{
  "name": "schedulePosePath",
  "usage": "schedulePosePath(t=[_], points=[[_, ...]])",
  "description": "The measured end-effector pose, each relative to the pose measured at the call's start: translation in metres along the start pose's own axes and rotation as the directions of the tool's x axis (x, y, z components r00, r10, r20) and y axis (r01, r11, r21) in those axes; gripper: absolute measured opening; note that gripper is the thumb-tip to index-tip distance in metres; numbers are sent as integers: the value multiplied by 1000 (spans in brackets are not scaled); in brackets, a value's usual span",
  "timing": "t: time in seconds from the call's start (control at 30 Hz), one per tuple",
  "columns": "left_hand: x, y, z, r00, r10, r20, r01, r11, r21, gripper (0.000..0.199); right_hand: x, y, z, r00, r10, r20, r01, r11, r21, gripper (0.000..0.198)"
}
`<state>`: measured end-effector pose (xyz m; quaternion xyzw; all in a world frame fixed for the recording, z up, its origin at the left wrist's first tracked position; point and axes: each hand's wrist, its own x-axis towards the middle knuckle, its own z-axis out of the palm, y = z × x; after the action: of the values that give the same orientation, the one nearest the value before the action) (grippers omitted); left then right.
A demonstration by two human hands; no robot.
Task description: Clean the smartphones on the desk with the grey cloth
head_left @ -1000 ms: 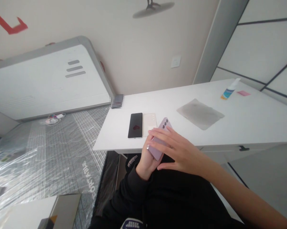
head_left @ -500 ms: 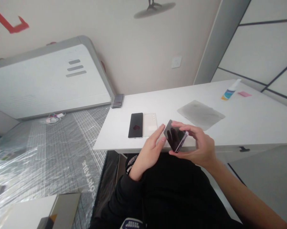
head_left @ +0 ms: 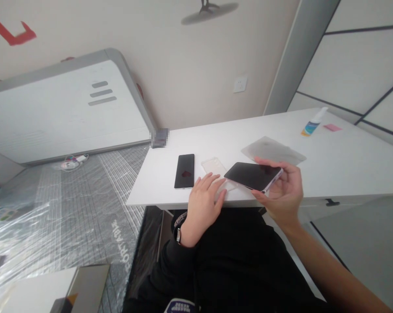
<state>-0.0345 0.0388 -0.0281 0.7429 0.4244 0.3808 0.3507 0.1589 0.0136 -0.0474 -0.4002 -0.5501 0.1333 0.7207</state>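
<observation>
Above the table's front edge, my right hand [head_left: 284,191] grips a smartphone [head_left: 253,176] by its right end. The phone's dark screen faces up, and its pale purple side edge shows. My left hand [head_left: 205,204] lies palm down, fingers stretched over the lower part of a clear phone case [head_left: 213,166]. That case rests slanted on the table, partly hidden by the fingers. Left of it lies a second smartphone [head_left: 185,171], flat with its black screen up. A grey translucent sheet [head_left: 271,148] sits behind the held phone.
The white table [head_left: 163,174] stands against the wall. A spray bottle [head_left: 311,123] lies or stands at the back right beside a pink piece [head_left: 332,127]. A dark blurred item [head_left: 160,138] is at the back left corner. A drawer handle [head_left: 332,202] juts from the front.
The held phone has turned from a tilted pose to nearly flat, its long side now across. My left hand has lowered onto the clear case, which has swung askew away from the black phone.
</observation>
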Motion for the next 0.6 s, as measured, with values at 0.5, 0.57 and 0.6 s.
schedulePosePath(t=[0.5, 0.57, 0.6], points=[[-9, -13, 2, 915, 337, 222, -399, 832, 385, 13, -24, 12, 21, 982, 169, -86, -163, 983, 80, 67], [-11, -14, 2, 904, 353, 241, -423, 817, 392, 13, -25, 12, 23, 985, 145, -92, -142, 989, 34, 67], [-12, -15, 2, 901, 356, 249, -430, 810, 399, 13, -26, 11, 24, 987, 131, -88, -131, 991, 8, 66]])
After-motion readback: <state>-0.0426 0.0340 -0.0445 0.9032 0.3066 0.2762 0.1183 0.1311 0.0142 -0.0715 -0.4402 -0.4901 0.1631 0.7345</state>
